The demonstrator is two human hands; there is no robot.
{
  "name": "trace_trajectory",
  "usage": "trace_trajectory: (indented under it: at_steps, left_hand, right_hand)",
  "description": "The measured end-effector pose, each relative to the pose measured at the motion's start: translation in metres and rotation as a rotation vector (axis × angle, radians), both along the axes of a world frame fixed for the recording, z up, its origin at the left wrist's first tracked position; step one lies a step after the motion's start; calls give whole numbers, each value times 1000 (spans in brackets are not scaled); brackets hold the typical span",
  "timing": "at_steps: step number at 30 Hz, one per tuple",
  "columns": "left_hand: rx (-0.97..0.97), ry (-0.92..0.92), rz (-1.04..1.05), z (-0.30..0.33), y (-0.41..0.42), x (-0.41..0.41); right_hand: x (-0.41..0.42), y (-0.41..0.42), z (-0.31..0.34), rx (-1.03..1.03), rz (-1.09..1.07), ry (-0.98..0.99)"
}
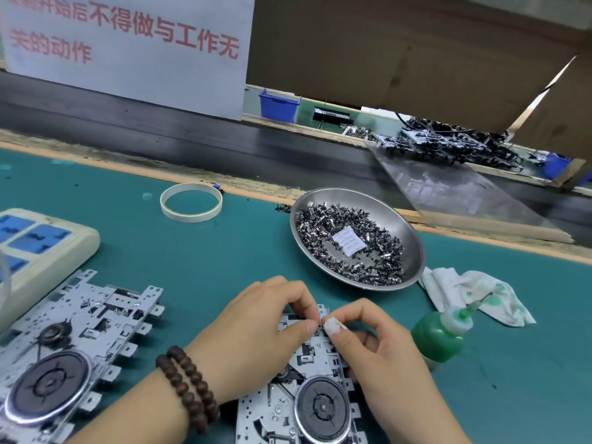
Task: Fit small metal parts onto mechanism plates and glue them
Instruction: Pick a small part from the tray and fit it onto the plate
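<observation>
Where two mechanism plates [307, 379] lie, left hand [256, 331] and right hand [378, 354], each grip pinching one small part [319, 325]

1. The left wrist wears a bracelet [187, 389] of dark brown round beads, wound twice so two strands lie side by side.
2. Both forearms are bare; no sleeves reach into the picture.
3. The right hand [378, 350] has white tape [331, 326] wrapped round one fingertip.
4. The left hand [256, 331] wears no glove or ring that shows.
</observation>
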State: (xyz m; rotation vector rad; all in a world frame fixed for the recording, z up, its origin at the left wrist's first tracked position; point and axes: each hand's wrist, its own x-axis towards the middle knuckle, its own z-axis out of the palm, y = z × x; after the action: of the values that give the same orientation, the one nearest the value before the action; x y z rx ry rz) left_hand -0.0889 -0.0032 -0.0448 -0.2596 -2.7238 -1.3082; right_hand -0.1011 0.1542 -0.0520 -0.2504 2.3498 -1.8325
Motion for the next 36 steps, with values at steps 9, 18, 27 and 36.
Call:
trace_trajectory:
  at_steps: [9, 18, 27, 36]
  left_hand:
    - [8, -2, 39, 0, 2, 1]
    - [16, -9, 59, 0, 3, 1]
    - [22, -7, 57, 0, 3, 3]
    - [4, 0, 56, 1, 4, 3]
  right_hand:
    - [3, 3, 3, -37, 40, -71]
    - [4, 0, 6, -29, 36, -76]
    - [3, 1, 8, 30, 59, -36]
    - [2, 1, 6, 16, 53, -51]
